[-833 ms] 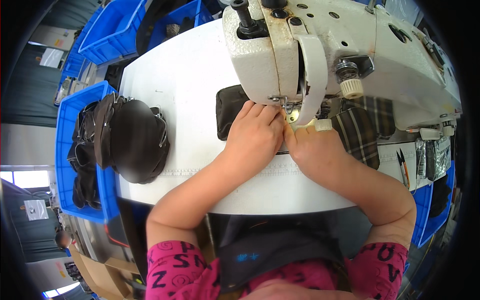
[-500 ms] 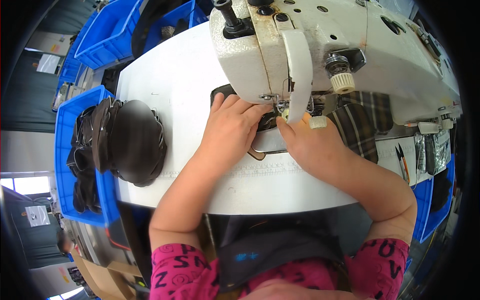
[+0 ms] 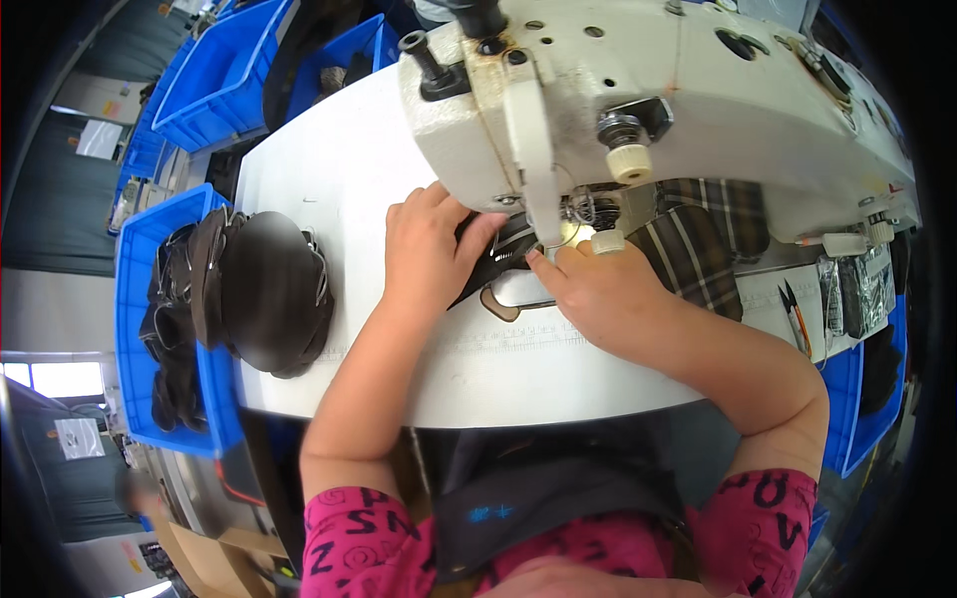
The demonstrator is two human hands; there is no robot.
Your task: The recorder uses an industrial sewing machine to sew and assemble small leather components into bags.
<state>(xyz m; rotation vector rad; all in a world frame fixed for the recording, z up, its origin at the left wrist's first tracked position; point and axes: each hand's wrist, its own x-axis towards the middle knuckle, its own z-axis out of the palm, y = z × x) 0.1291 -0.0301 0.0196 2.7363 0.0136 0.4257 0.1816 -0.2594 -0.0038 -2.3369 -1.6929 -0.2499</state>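
A white sewing machine spans the upper right of the head view. My left hand grips a black zippered fabric piece, left of the needle area. My right hand has its fingers curled at the piece's right side by the presser foot, pinching its edge. The needle area is lit and partly hidden by machine parts. Brown-and-black plaid fabric lies right of my right hand.
A stack of dark zippered pouches sits against a blue bin on the white table. More blue bins stand at upper left. Pointed tools, clear packets and another bin are at the right.
My left hand has moved left from the presser foot, exposing more of the black piece. My right hand has shifted slightly left. The machine appears further left in the picture.
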